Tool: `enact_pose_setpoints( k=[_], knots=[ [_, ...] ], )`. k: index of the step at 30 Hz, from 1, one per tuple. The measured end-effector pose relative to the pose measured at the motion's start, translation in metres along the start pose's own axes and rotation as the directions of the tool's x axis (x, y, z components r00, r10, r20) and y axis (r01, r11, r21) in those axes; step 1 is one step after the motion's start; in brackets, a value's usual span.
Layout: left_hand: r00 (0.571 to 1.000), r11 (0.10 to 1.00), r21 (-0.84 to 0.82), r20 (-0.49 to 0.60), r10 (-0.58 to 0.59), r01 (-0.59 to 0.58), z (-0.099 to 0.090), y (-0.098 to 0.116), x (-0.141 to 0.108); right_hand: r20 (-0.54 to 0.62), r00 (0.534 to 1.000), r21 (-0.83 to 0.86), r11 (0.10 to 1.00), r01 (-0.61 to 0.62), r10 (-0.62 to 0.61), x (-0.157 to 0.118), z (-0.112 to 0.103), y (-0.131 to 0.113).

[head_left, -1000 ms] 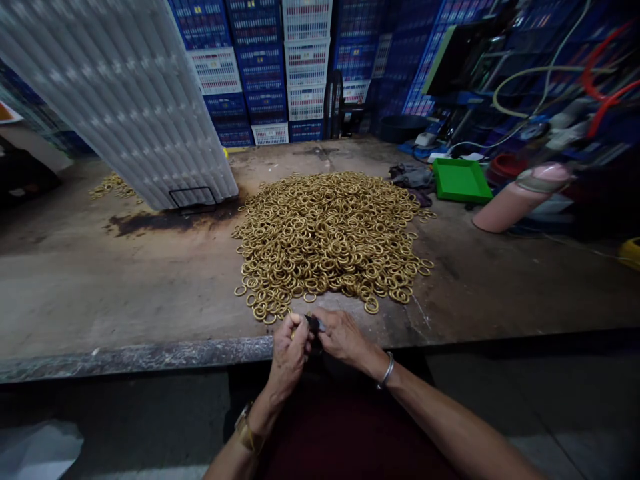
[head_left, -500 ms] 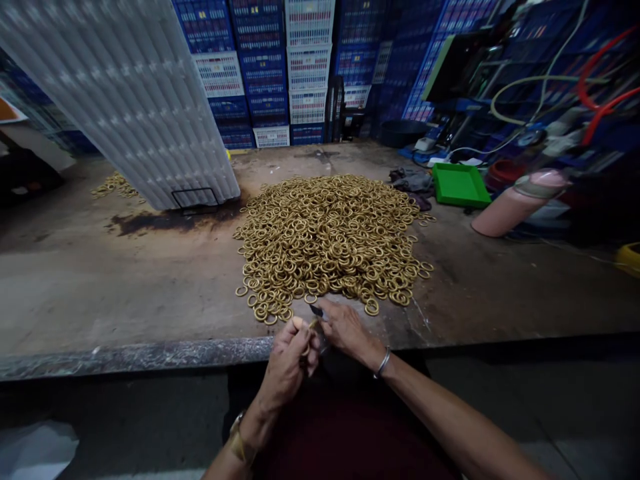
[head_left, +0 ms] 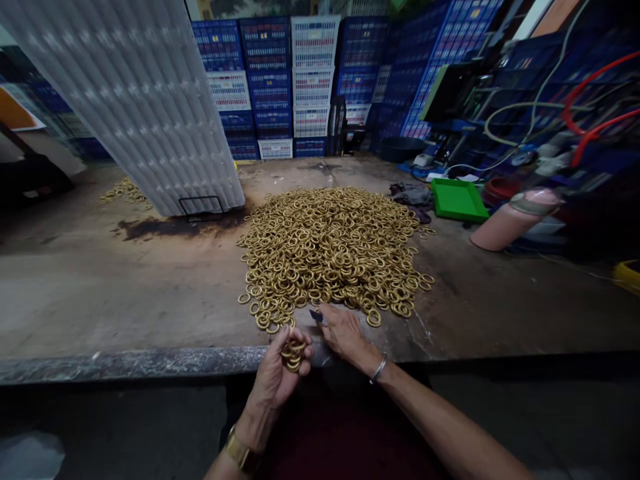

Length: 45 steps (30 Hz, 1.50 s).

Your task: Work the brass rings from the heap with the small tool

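Note:
A big heap of brass rings (head_left: 333, 250) lies on the worn workbench (head_left: 100, 293) in front of me. My left hand (head_left: 277, 373) is at the bench's front edge, curled around a small bunch of brass rings (head_left: 293, 353). Just to its right, my right hand (head_left: 343, 332) rests at the heap's near edge, pinching a small dark tool (head_left: 316, 315) between thumb and fingers. Both wrists wear bracelets.
A tall white ribbed panel (head_left: 135, 100) leans at the back left, with a small second pile of rings (head_left: 123, 191) beside it. A green tray (head_left: 457, 200), a pink cylinder (head_left: 515, 219), hoses and machinery are at the right. Stacked blue and white crates (head_left: 310, 80) fill the back.
My hands have come apart. The left hand has turned palm up, showing several rings in it, and the right hand has moved forward toward the heap with the dark tool.

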State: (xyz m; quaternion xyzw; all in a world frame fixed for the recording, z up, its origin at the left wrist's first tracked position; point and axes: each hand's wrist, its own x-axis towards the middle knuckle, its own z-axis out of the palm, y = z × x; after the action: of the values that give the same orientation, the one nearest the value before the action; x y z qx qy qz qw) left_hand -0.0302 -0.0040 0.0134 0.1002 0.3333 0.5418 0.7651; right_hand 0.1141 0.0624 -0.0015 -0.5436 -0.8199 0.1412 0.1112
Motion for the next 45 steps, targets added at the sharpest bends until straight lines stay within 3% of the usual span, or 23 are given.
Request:
enact_pose_setpoints(
  k=[4,7,9,13,18,23,28,33,37,45],
  knots=[
    [0.998,0.999,0.025,-0.05,0.031,-0.03,0.0,0.0,0.004,0.004,1.0,0.273,0.962,-0.004,0.003,-0.002,-0.007,0.005],
    [0.992,0.985,0.146,-0.078,0.1,-0.088,0.004,-0.002,0.008,0.098,0.995,0.595,0.801,-0.064,0.007,-0.004,-0.016,0.003],
    [0.973,0.936,0.308,-0.098,0.207,-0.168,0.006,-0.005,0.01,0.185,0.982,0.731,0.665,-0.15,0.018,-0.006,-0.022,0.0],
    [0.93,0.735,0.635,-0.071,0.362,-0.237,0.01,-0.011,0.012,0.334,0.942,0.84,0.448,-0.306,0.016,-0.01,-0.027,-0.004],
    [0.917,0.639,0.727,-0.032,0.398,-0.252,0.009,-0.015,0.014,0.396,0.918,0.87,0.31,-0.384,0.026,-0.009,-0.023,-0.005],
    [0.898,0.636,0.718,-0.034,0.439,-0.284,0.008,-0.018,0.015,0.412,0.91,0.868,0.283,-0.407,0.046,-0.01,-0.015,-0.004],
    [0.902,0.594,0.741,0.037,0.431,-0.314,0.014,-0.018,0.013,0.419,0.907,0.865,0.282,-0.415,0.047,-0.009,-0.014,-0.004],
    [0.973,0.728,0.671,-0.041,0.227,-0.141,0.014,-0.018,0.014,0.319,0.941,0.865,0.37,-0.338,0.113,-0.005,-0.014,-0.002],
    [0.982,0.752,0.651,-0.05,0.18,-0.104,0.014,-0.017,0.015,0.265,0.958,0.859,0.426,-0.285,0.105,-0.004,-0.01,0.001],
    [0.99,0.816,0.568,-0.01,0.14,-0.109,0.016,-0.016,0.012,0.294,0.95,0.869,0.383,-0.313,0.109,-0.005,-0.017,0.0]
  ],
)
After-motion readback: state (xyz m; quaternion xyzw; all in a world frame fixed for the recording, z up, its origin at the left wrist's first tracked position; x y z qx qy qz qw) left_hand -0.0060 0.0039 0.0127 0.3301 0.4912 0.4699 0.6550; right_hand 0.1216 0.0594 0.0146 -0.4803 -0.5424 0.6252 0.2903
